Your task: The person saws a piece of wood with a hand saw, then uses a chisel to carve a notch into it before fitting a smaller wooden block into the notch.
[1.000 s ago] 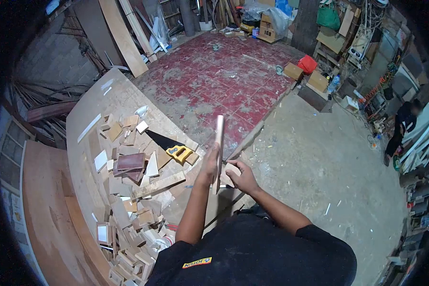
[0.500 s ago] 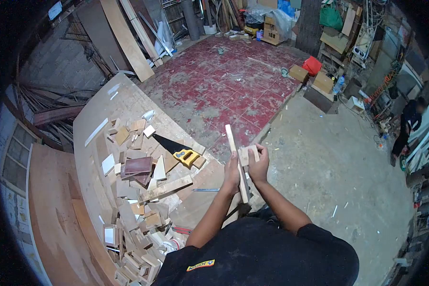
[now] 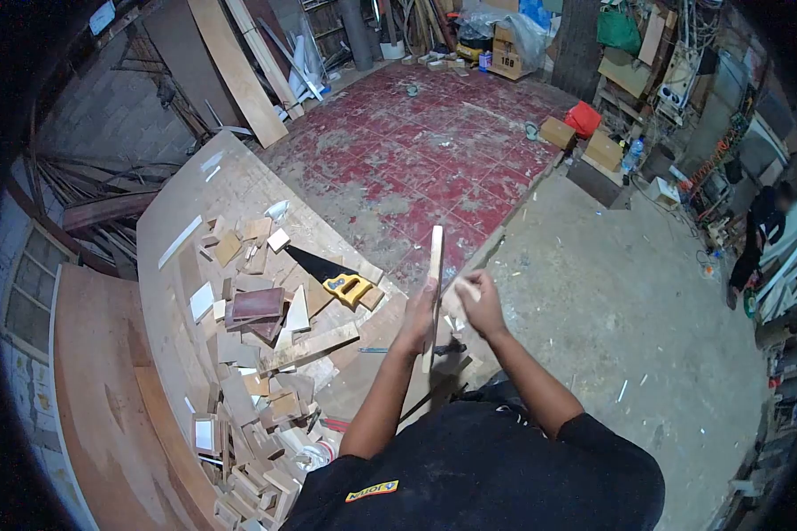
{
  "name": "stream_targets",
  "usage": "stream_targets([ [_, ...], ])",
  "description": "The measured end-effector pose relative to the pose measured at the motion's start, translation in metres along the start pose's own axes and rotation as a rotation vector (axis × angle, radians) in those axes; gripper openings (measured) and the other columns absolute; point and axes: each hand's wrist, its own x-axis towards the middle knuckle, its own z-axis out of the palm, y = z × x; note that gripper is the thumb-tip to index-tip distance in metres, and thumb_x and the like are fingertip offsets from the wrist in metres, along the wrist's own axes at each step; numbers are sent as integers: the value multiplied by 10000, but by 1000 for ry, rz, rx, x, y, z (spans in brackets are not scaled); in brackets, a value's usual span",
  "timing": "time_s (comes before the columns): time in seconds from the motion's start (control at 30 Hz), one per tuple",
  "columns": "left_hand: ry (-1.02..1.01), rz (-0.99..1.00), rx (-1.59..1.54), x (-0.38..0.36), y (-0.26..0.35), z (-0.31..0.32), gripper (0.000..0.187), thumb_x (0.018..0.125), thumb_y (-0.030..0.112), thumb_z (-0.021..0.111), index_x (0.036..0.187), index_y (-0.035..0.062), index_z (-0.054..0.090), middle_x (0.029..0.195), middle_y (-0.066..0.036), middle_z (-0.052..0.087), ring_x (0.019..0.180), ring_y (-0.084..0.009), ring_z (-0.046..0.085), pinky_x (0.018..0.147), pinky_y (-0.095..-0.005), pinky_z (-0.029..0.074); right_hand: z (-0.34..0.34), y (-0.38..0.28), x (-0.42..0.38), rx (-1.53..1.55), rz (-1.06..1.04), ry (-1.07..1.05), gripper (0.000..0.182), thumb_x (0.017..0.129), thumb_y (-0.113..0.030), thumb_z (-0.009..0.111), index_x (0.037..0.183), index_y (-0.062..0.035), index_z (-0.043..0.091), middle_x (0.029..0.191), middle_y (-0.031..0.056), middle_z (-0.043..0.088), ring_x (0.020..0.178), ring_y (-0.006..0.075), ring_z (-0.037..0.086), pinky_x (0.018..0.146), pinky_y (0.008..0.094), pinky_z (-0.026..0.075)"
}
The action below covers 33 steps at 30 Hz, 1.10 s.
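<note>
My left hand (image 3: 419, 320) is wrapped round a long, narrow wooden strip (image 3: 437, 252), which stands nearly upright in the view in front of my body. Just right of the strip is my right hand (image 3: 481, 305), its fingers curled round a small pale block (image 3: 454, 303) that is partly hidden and blurred. A hammer-like dark tool (image 3: 450, 349) lies below the hands at the bench edge. Left of the hands, a handsaw with a yellow handle (image 3: 347, 288) rests on the workbench (image 3: 239, 186).
Many wood offcuts (image 3: 259, 305) cover the bench at left. A plywood board (image 3: 239, 75) leans at the back. Cardboard boxes (image 3: 602, 150) and a red bag (image 3: 582, 119) stand at the right. Another person (image 3: 757, 234) is at the far right.
The strip has turned more upright and shifted slightly right. My right hand has moved a little lower and right, and the small block has tilted. The dark tool shows more.
</note>
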Motion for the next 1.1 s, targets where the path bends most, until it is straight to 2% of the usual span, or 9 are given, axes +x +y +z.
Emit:
stream_targets([
  [0.2, 45, 64, -107, 13, -26, 17, 531, 990, 511, 360, 1020, 34, 589, 864, -26, 537, 810, -108, 484, 741, -284, 425, 14, 6, 14, -22, -127, 354, 239, 882, -123, 626, 1029, 21, 503, 956, 123, 574, 911, 191, 561, 831, 326, 462],
  [0.4, 111, 40, -122, 21, -11, -12, 471, 985, 502, 388, 946, 66, 562, 777, 4, 489, 689, -83, 436, 578, -273, 373, 21, 0, -39, 30, -30, 117, 240, 877, -130, 630, 1019, 9, 496, 957, 110, 557, 903, 176, 559, 839, 320, 451],
  [0.6, 35, -61, 25, 4, 12, -7, 419, 986, 455, 434, 931, 63, 571, 802, 11, 502, 725, -72, 434, 623, -264, 373, 8, 5, -22, -7, -26, -176, 190, 860, -118, 639, 980, -5, 544, 916, 92, 588, 915, 167, 582, 835, 303, 455],
  [0.73, -74, 73, 3, 0, 12, 1, 459, 986, 458, 435, 986, 33, 608, 856, -4, 548, 816, -93, 489, 712, -268, 419, 0, 2, 10, -21, -65, -94, 190, 863, -127, 643, 978, -5, 552, 910, 87, 598, 875, 152, 575, 811, 299, 461],
  [0.8, 8, 25, 5, 1, 1, 5, 483, 987, 468, 422, 997, 26, 616, 875, -3, 562, 825, -91, 501, 735, -257, 422, -1, -1, 23, 106, -37, 160, 177, 875, -125, 634, 964, 2, 548, 897, 89, 593, 869, 152, 567, 806, 296, 458],
  [0.93, 78, -2, -145, 1, -4, 18, 517, 986, 500, 406, 915, 26, 601, 724, 23, 473, 662, -91, 410, 594, -252, 375, 15, 8, 12, -1, -166, 384, 212, 894, -138, 613, 1021, 5, 521, 922, 108, 566, 875, 199, 556, 824, 329, 452],
  [1.03, 109, 0, -177, 21, -20, 0, 488, 990, 484, 406, 949, 37, 598, 758, 20, 497, 686, -81, 421, 607, -244, 375, 26, 10, -20, -26, -128, 318, 209, 898, -144, 610, 1006, 7, 513, 916, 106, 555, 873, 185, 543, 822, 326, 447],
  [1.07, 154, 141, -119, 31, -26, -6, 466, 991, 475, 408, 986, 46, 589, 791, 18, 505, 711, -77, 430, 627, -250, 388, 25, 6, -31, -46, -99, 251, 211, 898, -143, 610, 1010, 7, 511, 920, 103, 556, 881, 181, 544, 825, 325, 447],
  [1.1, 146, 141, -95, 30, -19, -10, 470, 990, 498, 380, 907, 78, 574, 724, 23, 504, 630, -86, 459, 550, -260, 389, 24, 4, -39, -48, -97, 250, 211, 898, -143, 610, 1010, 7, 511, 920, 103, 556, 881, 181, 544, 825, 325, 447],
])
